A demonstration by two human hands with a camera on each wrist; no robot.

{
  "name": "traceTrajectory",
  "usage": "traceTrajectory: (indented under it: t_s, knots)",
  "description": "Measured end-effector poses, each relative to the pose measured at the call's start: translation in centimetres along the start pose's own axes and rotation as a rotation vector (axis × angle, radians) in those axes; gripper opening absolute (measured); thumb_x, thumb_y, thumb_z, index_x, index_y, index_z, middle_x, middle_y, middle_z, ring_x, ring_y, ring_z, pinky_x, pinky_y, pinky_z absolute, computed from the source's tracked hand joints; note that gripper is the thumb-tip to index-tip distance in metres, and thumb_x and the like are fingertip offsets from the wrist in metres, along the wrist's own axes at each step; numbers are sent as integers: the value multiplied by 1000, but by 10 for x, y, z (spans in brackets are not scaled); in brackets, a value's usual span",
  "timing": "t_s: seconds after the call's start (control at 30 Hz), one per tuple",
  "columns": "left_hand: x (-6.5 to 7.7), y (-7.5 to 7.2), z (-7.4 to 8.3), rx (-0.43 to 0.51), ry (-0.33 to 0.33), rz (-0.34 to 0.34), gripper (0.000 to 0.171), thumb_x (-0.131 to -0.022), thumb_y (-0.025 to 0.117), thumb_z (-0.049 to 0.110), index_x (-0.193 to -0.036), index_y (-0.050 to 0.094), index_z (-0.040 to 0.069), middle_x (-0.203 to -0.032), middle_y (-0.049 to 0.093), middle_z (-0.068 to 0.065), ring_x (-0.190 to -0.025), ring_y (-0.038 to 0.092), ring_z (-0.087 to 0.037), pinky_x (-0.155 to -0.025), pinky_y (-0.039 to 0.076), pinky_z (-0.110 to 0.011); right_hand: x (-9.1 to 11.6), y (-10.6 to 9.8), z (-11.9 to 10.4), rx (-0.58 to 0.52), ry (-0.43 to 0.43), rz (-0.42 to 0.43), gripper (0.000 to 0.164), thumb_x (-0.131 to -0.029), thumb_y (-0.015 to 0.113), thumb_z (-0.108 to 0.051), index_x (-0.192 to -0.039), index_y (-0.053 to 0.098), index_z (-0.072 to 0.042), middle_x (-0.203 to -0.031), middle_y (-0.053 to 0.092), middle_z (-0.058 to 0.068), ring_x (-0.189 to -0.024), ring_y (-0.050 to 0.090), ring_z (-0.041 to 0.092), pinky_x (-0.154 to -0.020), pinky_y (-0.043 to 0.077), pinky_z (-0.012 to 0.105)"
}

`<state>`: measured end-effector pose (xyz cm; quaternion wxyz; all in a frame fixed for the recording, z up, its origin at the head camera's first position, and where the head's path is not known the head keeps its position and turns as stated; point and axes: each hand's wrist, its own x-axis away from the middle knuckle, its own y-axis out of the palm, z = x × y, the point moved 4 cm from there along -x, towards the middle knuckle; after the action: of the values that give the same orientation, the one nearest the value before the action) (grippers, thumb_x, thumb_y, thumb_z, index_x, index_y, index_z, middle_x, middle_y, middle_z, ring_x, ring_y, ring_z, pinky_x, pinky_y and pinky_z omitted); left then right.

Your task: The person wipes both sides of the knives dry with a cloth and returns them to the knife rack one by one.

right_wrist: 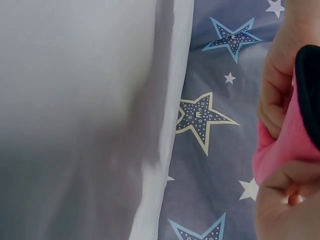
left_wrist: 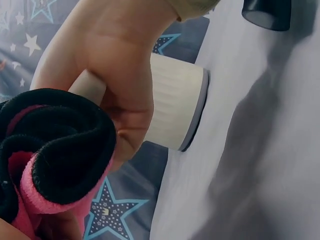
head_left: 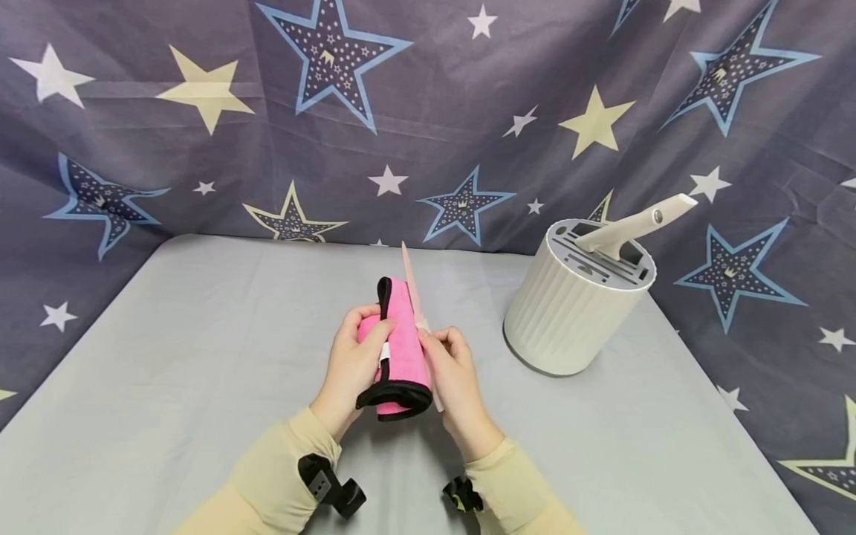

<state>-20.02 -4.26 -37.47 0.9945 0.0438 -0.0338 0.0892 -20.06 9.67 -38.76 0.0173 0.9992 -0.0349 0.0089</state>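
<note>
A folded pink cloth [head_left: 404, 342] with black edging is gripped by my left hand [head_left: 353, 364], thumb on its near face. Along the cloth's right side stands a knife [head_left: 411, 279] with a pale pink blade, tip pointing away from me. My right hand [head_left: 460, 379] holds its light handle, thumb and fingers close against the cloth. In the left wrist view the handle's end [left_wrist: 89, 86] shows beside the right palm, behind the rolled black edge of the cloth [left_wrist: 75, 145]. The right wrist view catches both hands at its right edge, with pink cloth [right_wrist: 285, 147] between them.
A cream ribbed knife block [head_left: 575, 312] stands at the right on the grey-covered table [head_left: 200, 357]. One pale handle [head_left: 642, 223] sticks up from its slotted top. A star-patterned curtain [head_left: 428, 134] hangs behind the table and along its sides.
</note>
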Motion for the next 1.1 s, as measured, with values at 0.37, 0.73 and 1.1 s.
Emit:
traceTrajectory:
  t_s: [0.37, 0.73, 1.1]
  knots:
    - [10, 9, -6, 9, -10, -53, 28, -96, 59, 17, -123, 56, 9, -101, 66, -9, -75, 65, -12, -65, 55, -28, -6, 1, -2, -86, 17, 72, 24, -98, 59, -29, -90, 52, -8, -99, 53, 4, -98, 49, 17, -80, 42, 29]
    - [21, 17, -6, -22, 7, -100, 26, -95, 61, 17, -119, 58, 8, -100, 65, -11, -74, 62, -14, -64, 53, -28, -15, -4, -4, -204, 72, 103, 24, -101, 53, -30, -89, 43, -12, -90, 50, 3, -84, 52, 13, -68, 43, 22]
    - [20, 16, -4, -28, 25, -60, 28, -94, 60, 16, -121, 58, 7, -107, 66, -15, -75, 63, -12, -65, 53, -29, -11, 0, -1, -277, 83, 44, 25, -102, 52, -31, -87, 39, -15, -85, 50, 2, -73, 54, 9, -62, 43, 21]
